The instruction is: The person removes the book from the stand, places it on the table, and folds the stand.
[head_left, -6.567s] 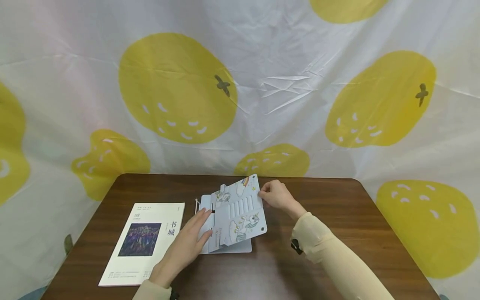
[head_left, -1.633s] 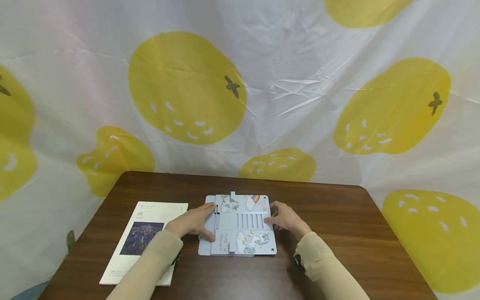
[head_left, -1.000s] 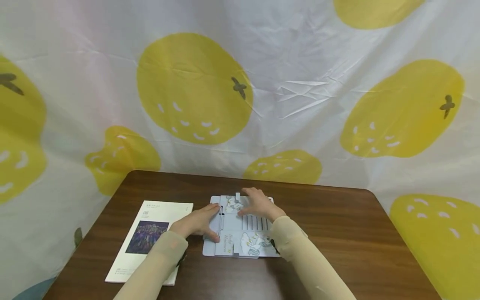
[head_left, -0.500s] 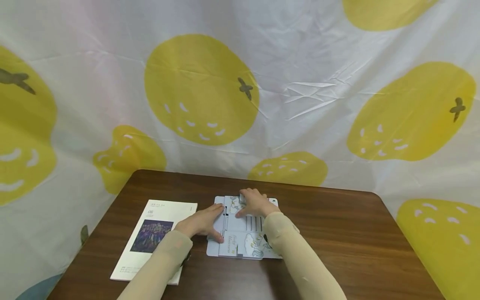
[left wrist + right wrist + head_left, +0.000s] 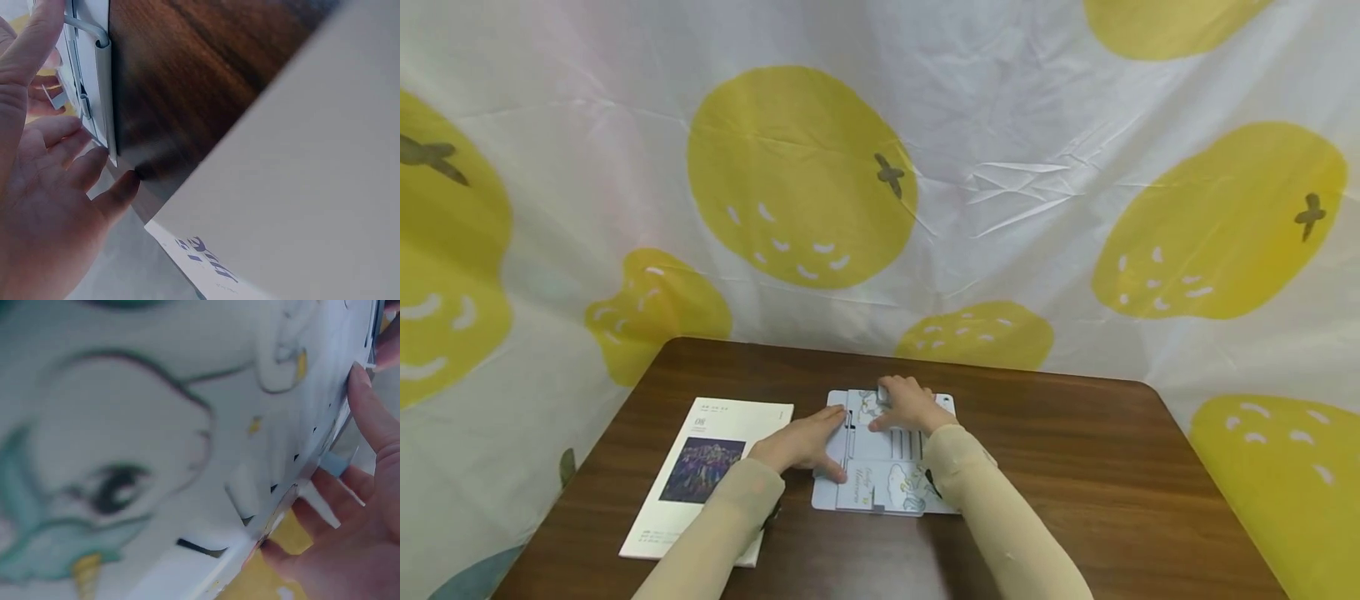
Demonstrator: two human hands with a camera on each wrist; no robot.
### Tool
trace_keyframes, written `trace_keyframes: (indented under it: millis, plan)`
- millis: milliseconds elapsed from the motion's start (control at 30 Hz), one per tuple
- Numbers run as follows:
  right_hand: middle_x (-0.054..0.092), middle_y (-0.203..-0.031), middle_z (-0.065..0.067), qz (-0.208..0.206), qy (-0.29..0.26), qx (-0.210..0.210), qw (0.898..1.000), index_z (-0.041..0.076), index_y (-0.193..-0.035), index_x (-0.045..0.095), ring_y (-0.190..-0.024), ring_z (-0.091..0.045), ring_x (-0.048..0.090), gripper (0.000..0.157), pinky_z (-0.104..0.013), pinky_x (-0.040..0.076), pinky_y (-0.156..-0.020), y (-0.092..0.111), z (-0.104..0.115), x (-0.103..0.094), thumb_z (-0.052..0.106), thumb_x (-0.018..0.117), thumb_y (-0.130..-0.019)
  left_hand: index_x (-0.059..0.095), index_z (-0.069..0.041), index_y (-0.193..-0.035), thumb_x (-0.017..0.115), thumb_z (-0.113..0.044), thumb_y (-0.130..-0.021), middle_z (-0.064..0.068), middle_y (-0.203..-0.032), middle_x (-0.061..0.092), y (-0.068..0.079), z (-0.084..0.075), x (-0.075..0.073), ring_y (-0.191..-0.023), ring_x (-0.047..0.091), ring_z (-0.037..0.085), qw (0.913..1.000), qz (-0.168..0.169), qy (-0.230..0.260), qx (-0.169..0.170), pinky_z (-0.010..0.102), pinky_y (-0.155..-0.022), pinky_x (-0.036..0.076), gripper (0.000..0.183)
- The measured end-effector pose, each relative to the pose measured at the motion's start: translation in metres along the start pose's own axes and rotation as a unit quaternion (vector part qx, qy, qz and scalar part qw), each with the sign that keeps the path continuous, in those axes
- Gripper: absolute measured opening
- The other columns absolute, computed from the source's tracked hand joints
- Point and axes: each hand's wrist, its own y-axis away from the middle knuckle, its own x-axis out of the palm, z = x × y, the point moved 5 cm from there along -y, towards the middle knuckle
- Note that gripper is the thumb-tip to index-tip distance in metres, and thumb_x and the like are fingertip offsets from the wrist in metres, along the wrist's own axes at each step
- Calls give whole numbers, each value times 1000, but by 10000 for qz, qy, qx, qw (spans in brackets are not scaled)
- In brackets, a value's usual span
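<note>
A folding book stand [image 5: 887, 483], pale blue-white with printed unicorns, lies flat on the table. My left hand [image 5: 801, 442] rests on its left edge, fingers and thumb spread over the wire hinge area; in the left wrist view the fingertips meet the edge beside a bent wire leg [image 5: 87, 28]. My right hand [image 5: 913, 406] holds the stand's far side: the thumb presses on the printed panel and the fingers curl over the far edge at the raised page-holder tab [image 5: 336, 462]. My right hand and sleeve hide the upper right of the panel.
Left of the stand lies a white magazine [image 5: 677, 529] with a dark picture, partly under my left forearm. The brown wooden table [image 5: 1075, 467] ends at a hanging white cloth [image 5: 985, 100] printed with yellow fruit.
The stand's tilted upper panel has been lowered flat. My right hand has left the right edge and moved left to the far tab. Over the last half second the hands barely move.
</note>
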Motion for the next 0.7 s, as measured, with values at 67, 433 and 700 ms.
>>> trace_keyframes:
  millis: [67, 433, 700]
  plan:
    - [45, -147, -11, -36, 65, -56, 10000, 13, -149, 41, -136, -35, 36, 91, -62, 29, -104, 2, 0, 0, 50, 81, -76, 29, -6, -154, 87, -50, -64, 10, -160, 23, -1, 0, 0, -145, 24, 30, 10000, 22, 27, 6, 46, -114, 24, 115]
    - [39, -148, -20, -493, 307, -1122, 9920, 8, -148, 41, -136, -41, 33, 74, -69, 26, -103, 46, 22, -6, 46, 67, -90, 30, -4, -153, 87, -50, -65, 11, -160, 22, 1, 1, 0, -144, 25, 32, 10000, 25, -17, 71, 46, -114, 25, 114]
    - [46, -143, -17, -484, 561, -2021, 9766, 9, -144, 47, -132, -33, 41, 65, -58, 35, -104, 93, 43, 3, 46, 63, -93, 33, -1, -151, 87, -47, -66, 14, -159, 25, 3, -2, -1, -145, 23, 32, 9997, -27, -96, 226, 45, -114, 24, 111]
